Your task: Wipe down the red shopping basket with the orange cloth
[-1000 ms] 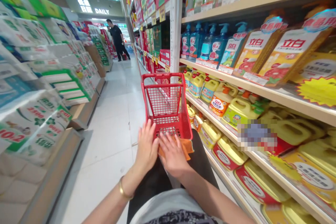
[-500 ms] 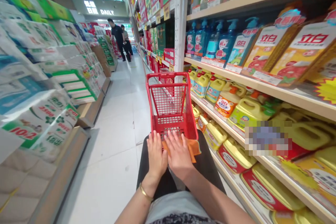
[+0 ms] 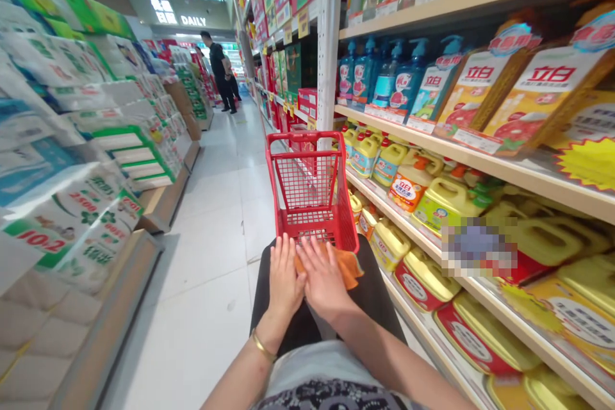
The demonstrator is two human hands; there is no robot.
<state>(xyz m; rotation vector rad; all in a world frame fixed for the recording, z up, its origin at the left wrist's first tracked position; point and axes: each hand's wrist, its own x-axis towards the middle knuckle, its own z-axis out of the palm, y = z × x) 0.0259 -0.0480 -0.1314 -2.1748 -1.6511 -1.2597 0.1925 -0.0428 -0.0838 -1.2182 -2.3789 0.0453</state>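
Both my hands lie side by side on the near end of a red shopping cart [image 3: 312, 189]. My left hand [image 3: 284, 275] rests flat with its fingers stretched forward; a gold bangle circles its wrist. My right hand [image 3: 323, 277] lies flat too, fingers spread, pressing on an orange cloth [image 3: 346, 266] that drapes over the cart's handle. The cart's red mesh basket holds nothing that I can see. It stands close to the right-hand shelves.
Shelves [image 3: 480, 166] on the right carry yellow detergent jugs and blue pump bottles. Stacked tissue packs [image 3: 72, 160] line the left side on low wooden platforms. A white tiled aisle [image 3: 216, 218] runs ahead. A person in black [image 3: 218, 70] stands far down it.
The view has shifted slightly and my hands have slid a little along the cart's handle. The distant person has moved a bit.
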